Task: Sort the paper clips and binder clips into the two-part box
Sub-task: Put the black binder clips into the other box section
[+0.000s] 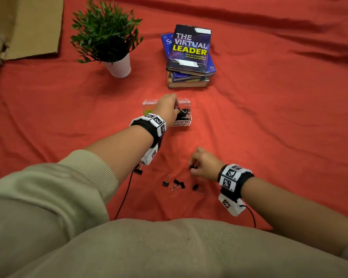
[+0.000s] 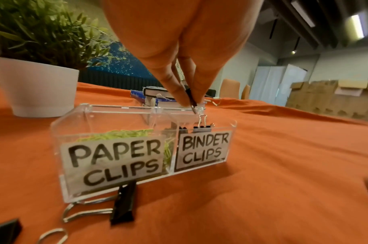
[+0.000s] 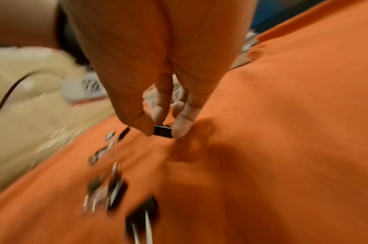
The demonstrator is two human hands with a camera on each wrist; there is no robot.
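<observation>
We are seeing, only in the left wrist view, our left hand [image 2: 179, 49] pinching a small black binder clip [image 2: 190, 97] just above the "BINDER CLIPS" half of the clear two-part plastic box [image 2: 74, 122]; yellow-green paper clips [image 2: 124, 133] are filling the other half. Our right hand [image 3: 164, 82] is clamping another black binder clip [image 3: 162, 131] over the orange cloth [image 3: 283, 132], with loose black binder clips [image 1: 177, 184] lying near its fingertips and bare cloth spreading rightward.
</observation>
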